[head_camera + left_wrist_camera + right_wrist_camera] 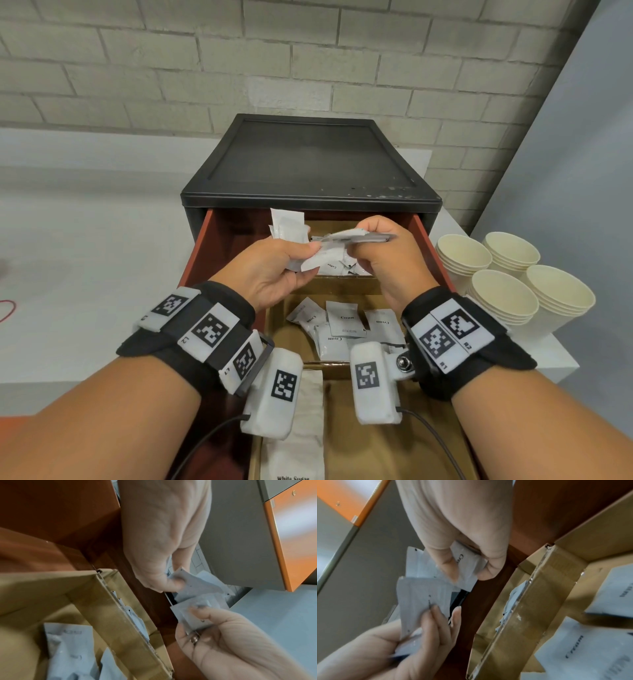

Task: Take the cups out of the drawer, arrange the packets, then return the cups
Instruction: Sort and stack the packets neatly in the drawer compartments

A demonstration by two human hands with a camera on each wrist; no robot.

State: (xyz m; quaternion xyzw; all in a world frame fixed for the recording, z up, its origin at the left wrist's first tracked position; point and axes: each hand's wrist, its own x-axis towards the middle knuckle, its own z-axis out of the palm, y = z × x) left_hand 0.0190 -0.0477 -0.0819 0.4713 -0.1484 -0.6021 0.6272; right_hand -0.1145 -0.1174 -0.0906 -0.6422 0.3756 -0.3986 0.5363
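Over the open drawer (195, 260) both hands hold white packets. My left hand (308, 253) grips a fanned bunch of packets (287, 226), also seen in the right wrist view as a bunch (419, 599) under the left hand's fingers (435, 615). My right hand (356, 241) pinches a few flat packets (363, 236); its thumb and finger pinch one marked Cream (467, 563). The two bunches touch between the hands (197, 592). Several stacks of cream paper cups (513, 277) stand on the counter right of the drawer.
Cardboard dividers (346, 286) split the drawer. Coffee packets (337, 267) lie in the far compartment, Cream packets (346, 325) in the middle one, a White Sugar packet (298, 455) in the near one. A black cabinet top (308, 161) and a brick wall stand behind.
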